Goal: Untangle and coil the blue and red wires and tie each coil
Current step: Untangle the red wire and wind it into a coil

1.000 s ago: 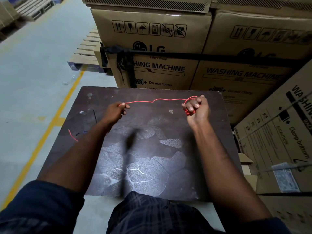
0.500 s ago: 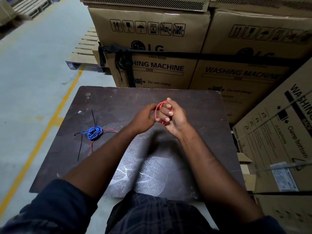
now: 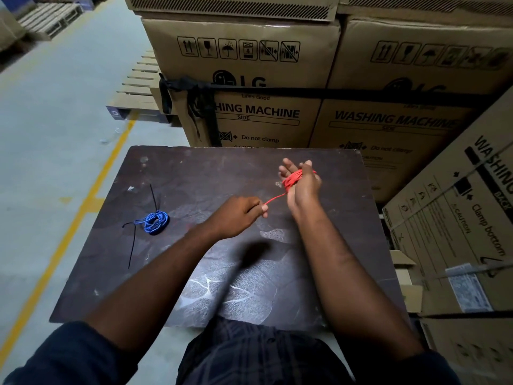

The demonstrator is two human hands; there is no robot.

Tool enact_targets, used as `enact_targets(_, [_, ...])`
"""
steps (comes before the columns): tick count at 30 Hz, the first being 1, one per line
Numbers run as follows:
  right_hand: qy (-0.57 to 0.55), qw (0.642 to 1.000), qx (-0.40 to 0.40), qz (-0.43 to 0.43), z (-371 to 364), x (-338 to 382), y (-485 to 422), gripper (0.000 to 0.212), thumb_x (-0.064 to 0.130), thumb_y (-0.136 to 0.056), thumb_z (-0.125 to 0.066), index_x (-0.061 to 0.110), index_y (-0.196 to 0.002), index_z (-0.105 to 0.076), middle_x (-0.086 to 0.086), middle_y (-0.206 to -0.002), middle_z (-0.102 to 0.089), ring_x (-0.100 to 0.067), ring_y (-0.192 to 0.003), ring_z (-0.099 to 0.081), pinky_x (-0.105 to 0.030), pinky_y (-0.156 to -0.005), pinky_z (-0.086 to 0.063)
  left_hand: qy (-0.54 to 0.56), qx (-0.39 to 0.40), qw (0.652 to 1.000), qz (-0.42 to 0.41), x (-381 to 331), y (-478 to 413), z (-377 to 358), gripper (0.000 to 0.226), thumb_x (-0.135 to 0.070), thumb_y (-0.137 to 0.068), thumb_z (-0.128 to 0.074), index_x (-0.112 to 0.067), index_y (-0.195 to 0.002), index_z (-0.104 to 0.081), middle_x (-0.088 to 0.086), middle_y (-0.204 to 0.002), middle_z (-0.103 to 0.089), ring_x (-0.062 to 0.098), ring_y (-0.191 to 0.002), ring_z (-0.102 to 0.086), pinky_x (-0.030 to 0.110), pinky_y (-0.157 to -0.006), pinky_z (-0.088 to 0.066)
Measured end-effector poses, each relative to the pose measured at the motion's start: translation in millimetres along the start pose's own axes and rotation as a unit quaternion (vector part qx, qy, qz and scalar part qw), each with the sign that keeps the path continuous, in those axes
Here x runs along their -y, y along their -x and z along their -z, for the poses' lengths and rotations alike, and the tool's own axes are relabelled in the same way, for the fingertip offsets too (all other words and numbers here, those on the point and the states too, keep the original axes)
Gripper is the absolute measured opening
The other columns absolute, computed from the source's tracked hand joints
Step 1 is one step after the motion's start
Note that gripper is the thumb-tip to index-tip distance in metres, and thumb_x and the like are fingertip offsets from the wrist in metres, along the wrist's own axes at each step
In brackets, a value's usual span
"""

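Note:
The red wire (image 3: pixel 293 179) is wound in a small coil around the fingers of my right hand (image 3: pixel 305 187), held upright above the far right part of the dark table (image 3: pixel 194 173). A short straight stretch of it runs down-left to my left hand (image 3: pixel 236 218), which pinches the free end between thumb and fingers. The blue wire (image 3: pixel 154 222) lies as a small coil on the table's left side, apart from both hands, and a black cable tie (image 3: pixel 153 195) sticks out of it toward the back.
A second black tie (image 3: pixel 131 245) trails from the blue coil toward the table's near left. Stacked washing-machine cartons (image 3: pixel 249 79) stand right behind the table, and more cartons (image 3: pixel 458 218) on the right. A wooden pallet (image 3: pixel 136 90) and a yellow floor line (image 3: pixel 83 198) lie to the left.
The red wire was stretched wide between both hands, then the hands came together. Now more turns sit on my right fingers and my left hand has pulled down-left with a short tail.

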State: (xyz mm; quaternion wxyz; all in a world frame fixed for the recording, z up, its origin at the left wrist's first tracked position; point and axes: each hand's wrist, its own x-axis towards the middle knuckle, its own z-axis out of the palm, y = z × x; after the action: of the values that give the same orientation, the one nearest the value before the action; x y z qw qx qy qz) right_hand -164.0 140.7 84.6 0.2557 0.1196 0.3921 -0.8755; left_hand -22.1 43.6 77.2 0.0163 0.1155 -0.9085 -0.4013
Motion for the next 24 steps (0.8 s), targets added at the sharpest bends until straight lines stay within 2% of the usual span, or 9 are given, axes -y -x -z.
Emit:
enact_targets(2, [0.074, 0.996, -0.008, 0.052, 8.3, -3.6, -9.6, 0.025, 0.024, -0.106, -0.027, 0.016, -0.086, -0.038, -0.001, -0.06, -0.071, -0.012, -0.049, -0.064, -0.023, -0.05, -0.044, 0.018, 0.003, 1.0, 0.002, 0.2, 6.3, 6.0, 0.023, -0.028, -0.099, -0.051, -0.019, -0.087, -0.069, -0.005, -0.057, -0.051, 0.005, -0.045, -0.05, 0.023, -0.049, -0.048])
enact_targets(4, [0.166, 0.982, 0.018, 0.088, 14.5, -12.1, -12.1, 0.027, 0.022, -0.106, -0.027, 0.016, -0.084, -0.042, 0.0, -0.062, -0.071, -0.01, -0.051, -0.064, -0.026, -0.055, -0.045, 0.039, 0.004, 0.999, 0.0, -2.9, 11.2, 13.0, 0.023, -0.024, -0.1, -0.052, -0.015, -0.088, -0.069, -0.007, -0.056, -0.051, 0.002, -0.045, -0.047, 0.013, -0.049, -0.037])
enact_targets(7, [0.347, 0.921, 0.096, 0.15, 19.0, -31.5, -4.9, 0.034, 0.023, -0.104, -0.032, 0.014, -0.08, -0.054, -0.005, -0.073, -0.071, -0.017, -0.064, -0.066, -0.034, -0.071, -0.052, 0.119, -0.002, 0.992, 0.03, -3.3, 11.5, 22.1, 0.029, -0.024, -0.101, -0.048, -0.012, -0.084, -0.067, -0.005, -0.051, -0.048, 0.005, -0.045, -0.04, 0.019, -0.047, -0.034])
enact_targets(10, [0.472, 0.845, 0.18, 0.177, 21.5, -37.8, 10.4, 0.04, 0.028, -0.102, -0.038, 0.008, -0.077, -0.063, -0.011, -0.079, -0.071, -0.016, -0.073, -0.065, -0.027, -0.077, -0.05, 0.129, -0.03, 0.99, 0.046, -0.6, 7.8, 30.4, 0.035, -0.03, -0.101, -0.045, -0.02, -0.076, -0.066, -0.002, -0.045, -0.053, 0.01, -0.041, -0.042, 0.023, -0.047, -0.035])
enact_targets(12, [0.512, 0.811, 0.234, 0.158, 21.9, -39.1, 14.8, 0.036, 0.028, -0.101, -0.04, 0.01, -0.078, -0.06, -0.015, -0.078, -0.068, -0.016, -0.071, -0.063, -0.032, -0.074, -0.05, 0.118, -0.046, 0.991, 0.048, -3.6, 7.6, 35.0, 0.036, -0.025, -0.103, -0.045, -0.013, -0.077, -0.068, -0.006, -0.044, -0.057, 0.004, -0.037, -0.042, 0.02, -0.046, -0.035])
enact_targets(14, [0.513, 0.8, 0.289, 0.118, 19.8, -42.4, 19.6, 0.037, 0.035, -0.099, -0.039, 0.007, -0.083, -0.058, -0.02, -0.075, -0.065, -0.02, -0.066, -0.061, -0.04, -0.068, -0.05, 0.104, -0.056, 0.992, 0.052, -5.9, 6.6, 38.2, 0.038, -0.021, -0.103, -0.045, -0.003, -0.078, -0.068, -0.013, -0.044, -0.058, 0.003, -0.036, -0.045, 0.012, -0.045, -0.034])
enact_targets(16, [0.527, 0.784, 0.319, 0.076, 21.4, -47.9, 22.7, 0.037, 0.035, -0.099, -0.037, 0.008, -0.084, -0.058, -0.021, -0.071, -0.062, -0.024, -0.061, -0.057, -0.038, -0.061, -0.047, 0.067, -0.077, 0.993, 0.058, -4.4, 5.7, 40.7, 0.04, -0.026, -0.101, -0.049, -0.005, -0.072, -0.067, -0.009, -0.042, -0.055, 0.003, -0.037, -0.046, 0.011, -0.045, -0.033])
enact_targets(19, [0.515, 0.795, 0.319, 0.007, 29.6, -49.0, 30.8, 0.032, 0.027, -0.103, -0.034, 0.01, -0.082, -0.052, -0.011, -0.059, -0.055, -0.018, -0.051, -0.049, -0.028, -0.052, -0.041, 0.019, -0.103, 0.992, 0.066, 3.3, 3.8, 46.5, 0.042, -0.036, -0.097, -0.054, -0.016, -0.063, -0.067, -0.005, -0.042, -0.052, 0.002, -0.037, -0.047, 0.01, -0.045, -0.033])
enact_targets(24, [0.473, 0.784, 0.385, -0.112, 33.4, -44.7, 41.1, 0.045, 0.037, -0.104, -0.033, 0.009, -0.076, -0.053, -0.002, -0.05, -0.048, -0.015, -0.046, -0.043, -0.034, -0.055, -0.048, -0.001, -0.086, 0.995, 0.058, 12.7, 3.1, 47.4, 0.036, -0.04, -0.093, -0.059, -0.019, -0.066, -0.069, -0.006, -0.047, -0.054, 0.003, -0.042, -0.047, 0.013, -0.048, -0.033])
